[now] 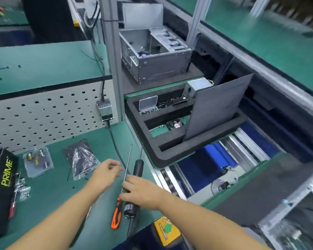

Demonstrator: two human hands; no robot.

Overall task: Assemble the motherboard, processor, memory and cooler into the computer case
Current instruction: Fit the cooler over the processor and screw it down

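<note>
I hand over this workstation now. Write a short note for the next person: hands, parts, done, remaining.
Left hand: loosely curled, holds nothing.
Right hand: fingers rest on the electric screwdriver, beside the orange-handled screwdriver.
Computer case: open, beyond the foam tray, no motherboard visible inside.
PRIME box lies at far left; the tray holds the power supply and screw box.
Done: nothing mounted that I can see. Left: all assembly.

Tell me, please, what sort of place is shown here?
Most likely a factory line for computer assembly: a green-matted workbench with a white perforated metal back panel, an open grey metal computer case, and a black foam tray of parts.
</note>
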